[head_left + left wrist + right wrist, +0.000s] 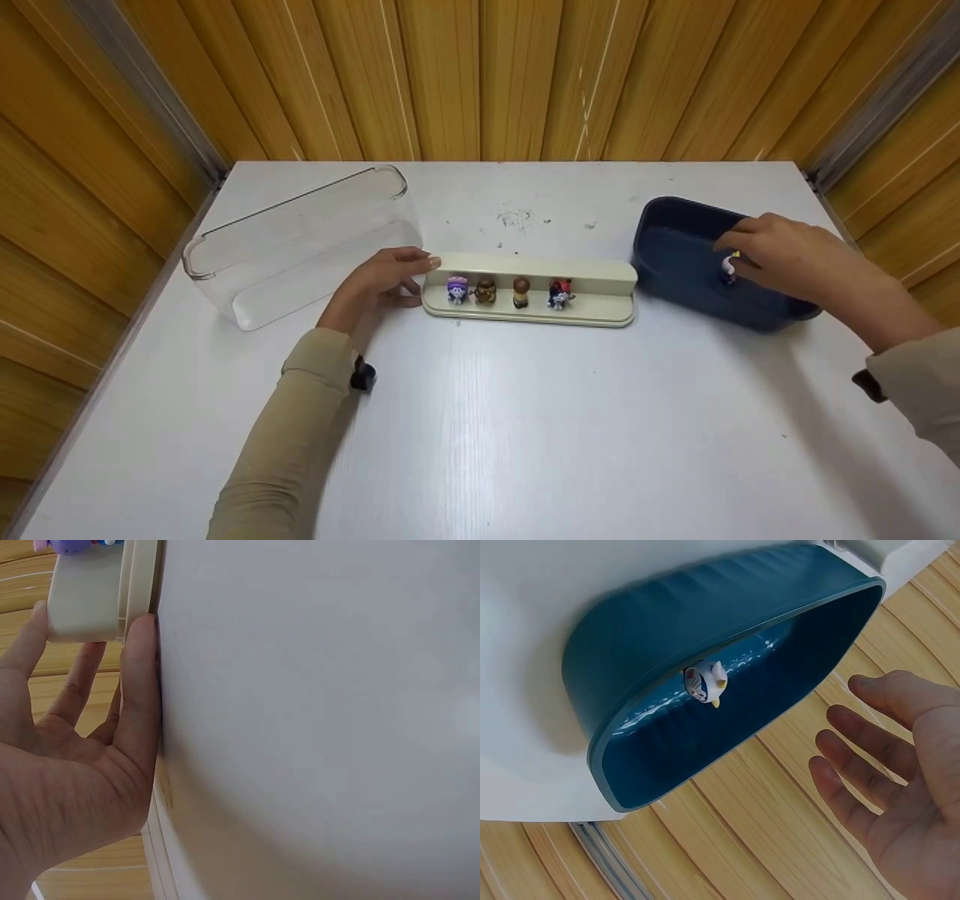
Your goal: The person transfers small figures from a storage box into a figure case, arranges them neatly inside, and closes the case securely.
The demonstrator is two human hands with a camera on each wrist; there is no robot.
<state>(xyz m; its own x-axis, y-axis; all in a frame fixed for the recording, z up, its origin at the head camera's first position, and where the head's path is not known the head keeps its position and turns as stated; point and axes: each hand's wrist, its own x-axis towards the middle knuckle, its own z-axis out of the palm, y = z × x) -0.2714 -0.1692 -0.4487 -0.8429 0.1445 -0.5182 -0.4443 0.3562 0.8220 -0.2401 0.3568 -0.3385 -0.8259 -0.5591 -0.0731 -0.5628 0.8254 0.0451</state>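
Note:
A cream two-step display stand (536,264) lies mid-table. Several small figurines stand on its lower step, among them a purple-haired one (457,289), a brown one (485,292) and a red-and-dark one (559,294). My left hand (379,276) touches the stand's left end, its fingers fairly straight in the left wrist view. Over a dark blue bin (675,259) hovers my right hand (791,253), fingers spread and slightly bent. Inside that bin is a white figurine (705,682) with yellow bits; the right wrist view shows a gap between it and the fingers.
A clear, see-through box (315,217) rests on the white table (480,420) left of the stand. Wood-patterned panels (480,75) rise behind the table and at both sides. Small dark marks (517,217) dot the tabletop behind the stand.

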